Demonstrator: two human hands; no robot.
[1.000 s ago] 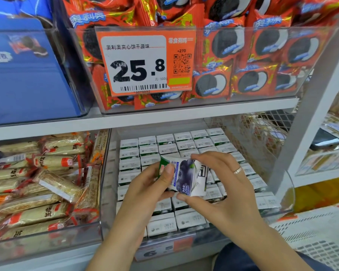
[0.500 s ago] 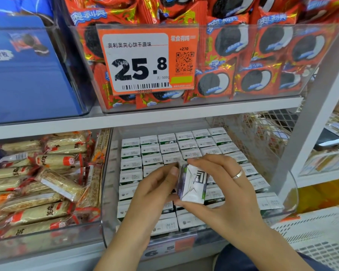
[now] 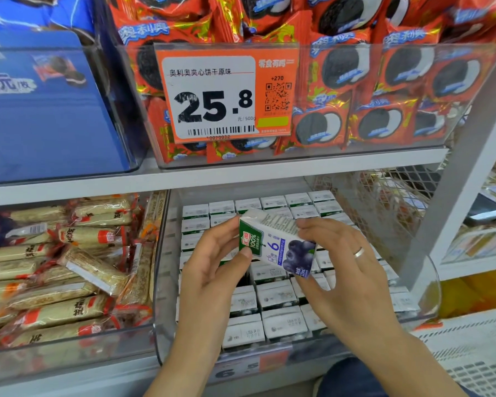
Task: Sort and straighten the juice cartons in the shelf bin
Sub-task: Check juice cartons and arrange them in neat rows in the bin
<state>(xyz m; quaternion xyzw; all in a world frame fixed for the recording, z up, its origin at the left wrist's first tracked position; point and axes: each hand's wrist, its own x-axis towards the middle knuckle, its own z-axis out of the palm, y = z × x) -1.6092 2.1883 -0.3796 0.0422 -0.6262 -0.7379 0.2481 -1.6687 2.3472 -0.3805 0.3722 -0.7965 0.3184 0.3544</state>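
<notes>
Both hands pinch one juice carton [image 3: 275,244] (blueberry print, tilted) above the clear shelf bin [image 3: 162,310]: left hand [image 3: 212,270] at its green end, right hand [image 3: 341,270] opposite. Packed cartons [image 3: 281,322] stand upright below.

White lower shelf [image 3: 69,376], clear bin [image 3: 166,282] of upright juice cartons [image 3: 281,322], neighbouring bin of wrapped bars [image 3: 55,310]

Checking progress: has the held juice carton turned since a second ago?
Yes. The juice carton has turned against the rows in the bin; its blueberry front now faces the camera.
</notes>
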